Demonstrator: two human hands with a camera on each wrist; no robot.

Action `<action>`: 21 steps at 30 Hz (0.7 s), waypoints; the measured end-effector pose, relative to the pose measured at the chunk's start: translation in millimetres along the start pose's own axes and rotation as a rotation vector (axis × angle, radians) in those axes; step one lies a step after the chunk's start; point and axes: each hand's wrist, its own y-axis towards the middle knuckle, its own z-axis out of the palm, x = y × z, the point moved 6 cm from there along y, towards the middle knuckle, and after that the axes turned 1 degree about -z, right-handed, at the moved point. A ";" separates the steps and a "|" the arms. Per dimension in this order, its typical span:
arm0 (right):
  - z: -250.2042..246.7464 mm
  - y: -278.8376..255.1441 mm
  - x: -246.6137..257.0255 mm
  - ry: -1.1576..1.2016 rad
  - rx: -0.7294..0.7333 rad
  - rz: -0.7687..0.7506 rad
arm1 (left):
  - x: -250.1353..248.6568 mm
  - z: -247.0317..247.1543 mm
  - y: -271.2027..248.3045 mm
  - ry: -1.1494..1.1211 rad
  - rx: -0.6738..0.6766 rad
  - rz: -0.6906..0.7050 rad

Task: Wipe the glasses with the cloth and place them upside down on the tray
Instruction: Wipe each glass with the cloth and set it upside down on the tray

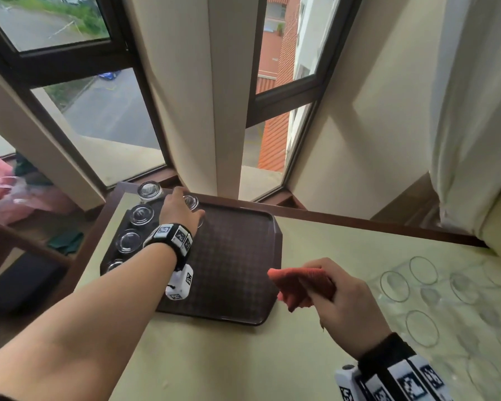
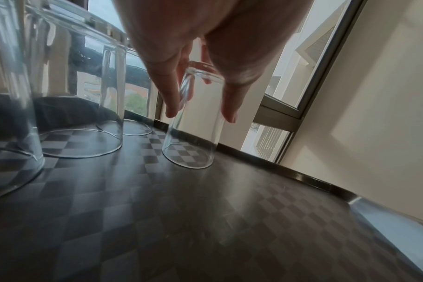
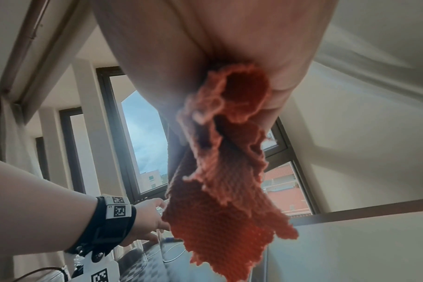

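Glasses already on tray (image 1: 141,214): a column of them stands rim-down along the left edge of the tray, bases up.
Tray (image 1: 237,256): dark, chequered, on the left part of the worktop (image 1: 214,357); most of its middle and right is bare.
Left hand (image 1: 180,212): reaches to the tray's far edge; fingers and thumb are curled round the inverted glass (image 2: 193,122), near its upturned base. The wrist view shows the rim down on the tray surface.
Step in hand: judged as setting a wiped glass down at the head of a second column, just right of the first.
Cloth (image 1: 304,285): red-orange, bunched, hanging from the right hand above the worktop just off the tray's right edge.
Right hand (image 1: 342,302): fingers closed on the cloth, waiting, touching no glass.
Unwiped glasses (image 1: 422,270): a cluster stands rim-up on the worktop at far right, well apart from the tray.
Next move: probably let go cleanly without tipping the glass, then fetch one from the right cluster, taking care not to knock its neighbours.
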 end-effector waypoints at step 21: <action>-147.1 -90.2 -31.2 0.192 -0.590 0.218 | -118.8 36.9 -178.1 -0.121 -0.128 0.485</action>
